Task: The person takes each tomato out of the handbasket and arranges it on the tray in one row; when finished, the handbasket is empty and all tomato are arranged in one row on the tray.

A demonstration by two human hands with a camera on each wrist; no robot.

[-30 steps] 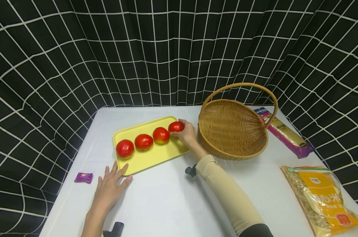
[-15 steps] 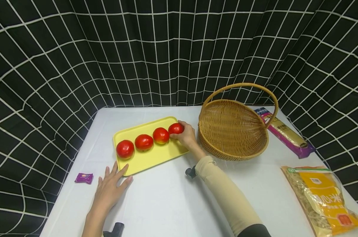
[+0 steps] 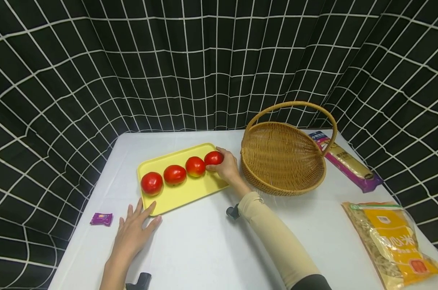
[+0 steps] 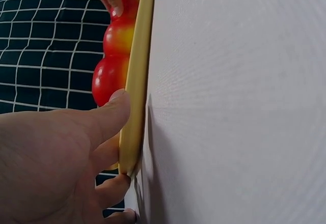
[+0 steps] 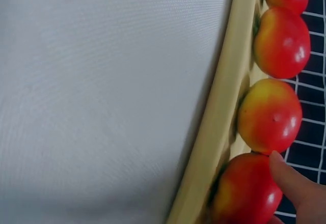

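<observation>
Several red tomatoes, yellowish in places, sit in a row on a shallow yellow tray. My right hand holds the rightmost tomato between thumb and fingers, and that tomato rests in line with the others. In the right wrist view the thumb lies against this tomato; most of the other fingers are hidden. At the tray's near left corner is my left hand, fingers spread, touching the rim. The left wrist view has its thumb on the tray edge.
A wicker basket with a tall handle stands right of the tray. Behind it lies a purple and gold packet. An orange, clear-windowed bag is at the near right. A small purple wrapped sweet lies at the left.
The head view has shifted very slightly. Both hands, the tomatoes and the tray keep practically the same places.
</observation>
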